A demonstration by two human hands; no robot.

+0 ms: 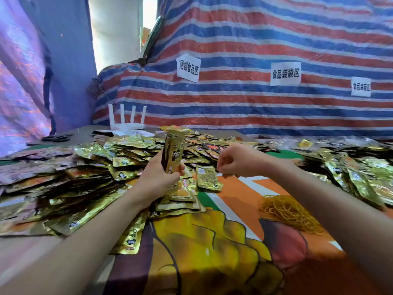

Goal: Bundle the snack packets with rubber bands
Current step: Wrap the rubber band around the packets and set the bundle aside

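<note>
Over the bench [212, 248], left hand [156, 179] grips packet stack [172, 153] upright, ready for banding; right hand [236, 161] curled, contents unclear.

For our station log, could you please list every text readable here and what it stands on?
"捆绑食品区": left paper sign.
"食品装袋区": middle paper sign.
Right paper sign: too blurred.
Packets in the left hand: print unreadable.

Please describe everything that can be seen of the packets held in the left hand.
The held snack packets are a thin stack of glossy gold foil with dark print, standing upright above the loose pile. The left hand grips their lower part. Nothing shows wrapped around them.
</note>
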